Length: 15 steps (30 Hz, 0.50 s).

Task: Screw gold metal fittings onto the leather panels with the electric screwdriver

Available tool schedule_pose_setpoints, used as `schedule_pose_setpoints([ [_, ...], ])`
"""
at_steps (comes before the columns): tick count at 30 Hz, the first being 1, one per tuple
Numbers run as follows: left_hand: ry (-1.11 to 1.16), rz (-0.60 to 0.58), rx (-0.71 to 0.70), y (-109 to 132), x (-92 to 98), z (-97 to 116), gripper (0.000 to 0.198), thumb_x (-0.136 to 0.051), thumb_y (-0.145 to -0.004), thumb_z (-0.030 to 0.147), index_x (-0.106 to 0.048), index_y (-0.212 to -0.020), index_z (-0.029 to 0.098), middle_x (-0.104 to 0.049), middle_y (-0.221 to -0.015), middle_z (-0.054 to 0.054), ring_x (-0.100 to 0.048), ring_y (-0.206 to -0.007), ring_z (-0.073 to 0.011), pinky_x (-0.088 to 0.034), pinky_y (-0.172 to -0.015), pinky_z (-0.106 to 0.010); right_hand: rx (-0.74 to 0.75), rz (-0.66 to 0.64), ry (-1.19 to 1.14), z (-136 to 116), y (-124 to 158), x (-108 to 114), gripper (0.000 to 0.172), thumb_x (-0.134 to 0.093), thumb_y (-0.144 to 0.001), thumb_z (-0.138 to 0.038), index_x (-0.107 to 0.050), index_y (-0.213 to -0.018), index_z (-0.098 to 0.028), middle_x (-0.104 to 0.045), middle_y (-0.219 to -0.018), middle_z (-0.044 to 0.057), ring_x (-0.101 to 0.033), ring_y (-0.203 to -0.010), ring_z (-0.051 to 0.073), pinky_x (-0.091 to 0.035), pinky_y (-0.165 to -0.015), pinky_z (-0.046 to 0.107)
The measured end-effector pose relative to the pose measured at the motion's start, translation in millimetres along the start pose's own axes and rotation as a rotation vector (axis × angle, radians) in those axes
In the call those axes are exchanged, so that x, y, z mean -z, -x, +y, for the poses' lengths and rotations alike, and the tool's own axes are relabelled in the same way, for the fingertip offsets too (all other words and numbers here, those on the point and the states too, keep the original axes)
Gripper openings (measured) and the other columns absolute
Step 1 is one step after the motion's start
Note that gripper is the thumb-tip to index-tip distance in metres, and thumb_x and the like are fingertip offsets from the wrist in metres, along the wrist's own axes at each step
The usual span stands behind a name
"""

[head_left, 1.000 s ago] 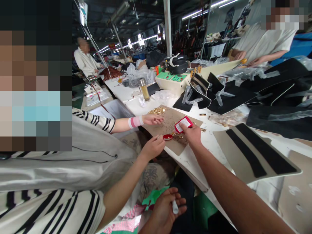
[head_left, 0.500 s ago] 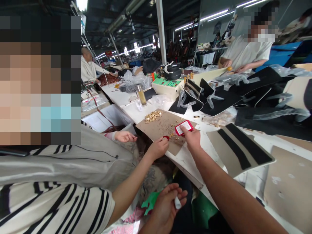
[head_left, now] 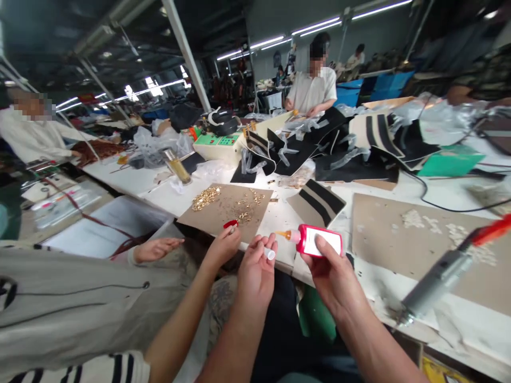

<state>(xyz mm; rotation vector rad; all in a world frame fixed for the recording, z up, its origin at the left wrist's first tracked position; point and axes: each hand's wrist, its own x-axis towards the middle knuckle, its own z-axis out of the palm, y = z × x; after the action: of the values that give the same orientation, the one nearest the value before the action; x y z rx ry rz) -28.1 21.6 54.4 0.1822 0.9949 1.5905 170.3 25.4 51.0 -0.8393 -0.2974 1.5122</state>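
Note:
In my right hand is a red glue bottle with a white label, lying sideways with its amber nozzle pointing left. My left hand, palm turned up, pinches a small white cap between its fingers. The nozzle tip is close to the left fingertips, apart from the cap. Just beyond my hands lies a brown board that bears a heap of small gold metal pieces and several scattered ones.
A co-worker's hand at my left holds a small red object. Striped panels lie beyond the bottle. At right are a grey cylindrical tool and another brown board. A green-topped machine stands behind.
The view has swung right. My right hand has drawn the glue bottle back from the gold pieces, and my left hand has come up with the cap, close to the nozzle.

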Motion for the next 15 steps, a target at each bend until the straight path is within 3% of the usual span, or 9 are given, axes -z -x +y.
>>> schedule_pose_setpoints([
  [3,-0.040,-0.053,0.001,-20,-13.0,44,0.020,-0.054,-0.096,0.012,-0.068,-0.095,0.027,-0.065,-0.076,-0.005,-0.080,-0.107,-0.0262,-0.070,-0.069,-0.038,0.115,0.072,-0.006,-11,30,26,0.042,-0.096,-0.070,-0.037,-0.077,-0.105,-0.025,-0.081,-0.100,0.004,-0.077,-0.083,0.023,-0.068,-0.069,0.031],
  [5,-0.047,-0.090,-0.008,-20,-24.8,50,0.012,-0.062,-0.095,0.017,-0.069,-0.097,0.026,-0.065,-0.075,-0.005,-0.080,-0.107,-0.0271,-0.069,-0.068,-0.036,0.200,0.093,0.019,-18,41,35,0.039,-0.095,-0.071,-0.040,-0.076,-0.102,-0.025,-0.081,-0.097,0.005,-0.078,-0.084,0.025,-0.068,-0.076,0.037],
  [7,-0.051,-0.129,-0.018,-8,-41.4,30,0.010,-0.073,-0.090,0.021,-0.069,-0.096,0.028,-0.070,-0.079,-0.006,-0.079,-0.109,-0.0279,-0.070,-0.073,-0.037,0.279,0.129,0.045,-26,47,42,0.039,-0.095,-0.070,-0.042,-0.075,-0.100,-0.026,-0.081,-0.094,0.004,-0.078,-0.084,0.026,-0.067,-0.080,0.040],
  [12,-0.058,-0.238,-0.046,37,-96.7,-57,0.021,-0.085,-0.080,0.021,-0.071,-0.094,0.029,-0.077,-0.102,-0.005,-0.074,-0.122,-0.0301,-0.067,-0.093,-0.043,0.426,0.200,0.115,-39,56,53,0.042,-0.096,-0.066,-0.044,-0.076,-0.099,-0.028,-0.081,-0.091,0.003,-0.075,-0.081,0.024,-0.063,-0.076,0.037],
  [15,-0.052,-0.313,-0.160,61,-119.8,-81,0.021,-0.086,-0.081,0.022,-0.071,-0.096,0.025,-0.077,-0.106,-0.003,-0.072,-0.127,-0.0277,-0.058,-0.108,-0.041,0.475,0.196,0.147,-42,62,56,0.041,-0.096,-0.066,-0.044,-0.076,-0.099,-0.028,-0.080,-0.091,0.003,-0.072,-0.080,0.024,-0.060,-0.075,0.036],
])
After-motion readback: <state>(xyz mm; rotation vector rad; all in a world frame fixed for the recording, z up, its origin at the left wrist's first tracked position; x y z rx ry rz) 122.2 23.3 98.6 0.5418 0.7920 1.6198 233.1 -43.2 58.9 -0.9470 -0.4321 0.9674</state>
